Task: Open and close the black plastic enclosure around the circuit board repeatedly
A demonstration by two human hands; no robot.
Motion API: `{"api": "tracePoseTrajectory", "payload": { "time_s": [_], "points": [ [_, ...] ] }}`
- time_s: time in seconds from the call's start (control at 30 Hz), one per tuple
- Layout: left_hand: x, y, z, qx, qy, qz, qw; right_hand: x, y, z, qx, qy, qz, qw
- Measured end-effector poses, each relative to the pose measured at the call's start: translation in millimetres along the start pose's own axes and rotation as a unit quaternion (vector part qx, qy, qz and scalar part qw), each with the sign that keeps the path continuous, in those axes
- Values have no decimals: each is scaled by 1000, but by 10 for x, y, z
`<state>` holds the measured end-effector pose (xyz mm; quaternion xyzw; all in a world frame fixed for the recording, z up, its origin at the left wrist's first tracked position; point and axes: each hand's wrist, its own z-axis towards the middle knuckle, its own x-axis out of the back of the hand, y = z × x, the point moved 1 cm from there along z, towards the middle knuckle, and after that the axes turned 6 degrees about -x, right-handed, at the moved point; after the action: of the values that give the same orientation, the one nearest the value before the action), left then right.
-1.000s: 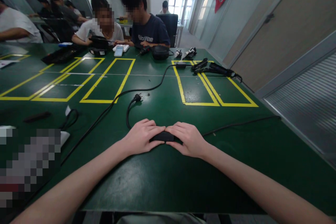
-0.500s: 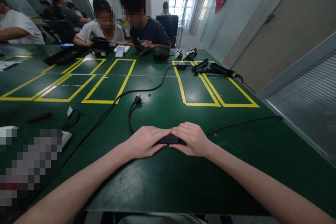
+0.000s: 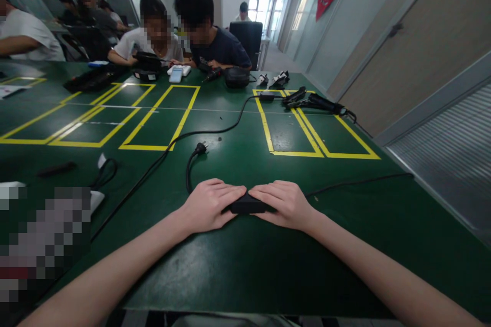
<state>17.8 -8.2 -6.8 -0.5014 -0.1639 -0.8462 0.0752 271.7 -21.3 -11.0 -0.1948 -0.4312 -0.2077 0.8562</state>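
A black power adapter [image 3: 248, 207] is held just above or on the green table [image 3: 215, 271], in front of me. My left hand [image 3: 210, 204] is closed round its left end, fingers on top and thumb at the near side. Round the right end my right hand [image 3: 284, 203] grips in the same way. Beyond my left hand a short black cord curves up to a two-pin plug [image 3: 200, 148] lying on the table. Another black cable [image 3: 356, 182] runs from behind my right hand to the table's right edge. The adapter's ends are hidden under my fingers.
A long black cord [image 3: 153, 164] crosses the table to a small black box [image 3: 266, 96] near black clamp-like parts [image 3: 318, 102]. Yellow tape outlines [image 3: 297, 154] mark the surface. At the left lie a dark tool [image 3: 57, 169] and a looped cable [image 3: 111, 171]. Two people sit across the table.
My fingertips have drawn slightly apart on the adapter, and more of its near face shows between them. Both hands still hold it in nearly the same place.
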Motion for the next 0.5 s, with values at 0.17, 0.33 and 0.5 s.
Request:
{"api": "tracePoseTrajectory", "payload": {
  "time_s": [0.17, 0.33, 0.5],
  "points": [
    [-7, 21, 34, -5, 7, 22, 1000, 1, -34, 33, -9, -5, 51, 999],
    [-58, 76, 21, -12, 44, 28, 999, -8, -55, 23, 8, 32, 23, 999],
    [-70, 84, 16, -39, 43, 62, 996, 8, -30, 24, -50, 32, 143, 988]
  ]
}}
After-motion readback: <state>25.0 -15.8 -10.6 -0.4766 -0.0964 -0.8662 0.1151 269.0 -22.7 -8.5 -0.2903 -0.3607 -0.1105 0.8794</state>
